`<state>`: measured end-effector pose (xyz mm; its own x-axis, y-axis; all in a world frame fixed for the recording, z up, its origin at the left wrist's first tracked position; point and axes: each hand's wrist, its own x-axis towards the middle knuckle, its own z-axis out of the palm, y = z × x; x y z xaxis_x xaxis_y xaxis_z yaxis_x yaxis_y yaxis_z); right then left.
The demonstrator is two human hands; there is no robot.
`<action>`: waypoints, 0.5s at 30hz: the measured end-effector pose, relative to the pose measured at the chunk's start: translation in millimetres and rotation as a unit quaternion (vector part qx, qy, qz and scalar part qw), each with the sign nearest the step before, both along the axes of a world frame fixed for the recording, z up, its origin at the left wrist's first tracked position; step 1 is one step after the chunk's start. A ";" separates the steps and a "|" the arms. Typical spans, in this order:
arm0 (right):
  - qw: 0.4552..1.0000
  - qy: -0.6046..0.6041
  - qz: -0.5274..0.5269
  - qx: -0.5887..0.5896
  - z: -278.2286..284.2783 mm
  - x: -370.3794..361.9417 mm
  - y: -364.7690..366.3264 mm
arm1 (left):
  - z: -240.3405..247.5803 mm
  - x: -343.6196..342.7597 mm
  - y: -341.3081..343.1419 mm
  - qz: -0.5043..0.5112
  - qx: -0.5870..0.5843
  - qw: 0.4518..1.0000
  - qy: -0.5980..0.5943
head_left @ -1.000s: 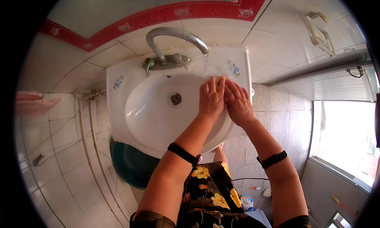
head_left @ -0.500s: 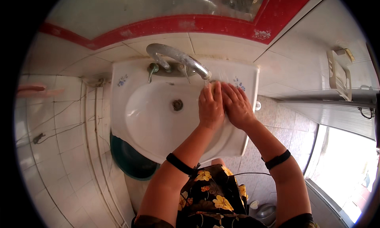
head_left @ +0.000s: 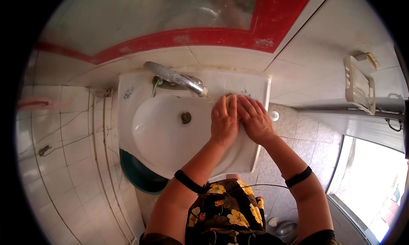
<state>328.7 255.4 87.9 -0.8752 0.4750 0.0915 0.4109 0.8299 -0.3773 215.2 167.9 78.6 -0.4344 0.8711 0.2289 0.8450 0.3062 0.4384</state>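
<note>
A white wash basin (head_left: pixel 140 147) is fixed to the tiled wall, and a chrome tap (head_left: pixel 177 79) reaches over its bowl. My left hand (head_left: pixel 223 121) and my right hand (head_left: pixel 256 121) lie side by side over the basin's far right rim, fingers straight and touching each other. A pale, rounded lump like a bar of soap (head_left: pixel 230 101) peeks out between the fingertips of both hands. Each forearm has a black band around it. The drain (head_left: pixel 185 117) sits open in the middle of the bowl, left of my hands.
A mirror with a red frame (head_left: pixel 272 28) hangs above the basin. A white wall rack (head_left: pixel 360 85) is at the right, and a bright window (head_left: pixel 370 185) is lower right. A dark teal tub (head_left: pixel 136 174) sits under the basin. A metal pot (head_left: pixel 285 230) stands on the tiled floor.
My hands, pressed together over the bowl's right side, have slid up to the far right rim beside the tap's spout. The pale lump now shows between the fingertips.
</note>
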 end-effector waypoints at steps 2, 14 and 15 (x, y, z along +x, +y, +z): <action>0.999 -0.033 -0.031 -0.003 14.5 -2.7 14.8 | 8.8 0.5 20.1 -0.013 0.005 1.000 0.003; 0.966 0.045 -0.196 -0.161 12.3 30.3 11.4 | 12.0 32.1 55.8 -0.115 0.006 0.993 0.011; 0.971 0.063 -0.196 -0.124 12.2 28.0 26.1 | 18.0 30.7 74.2 -0.118 -0.004 0.993 0.005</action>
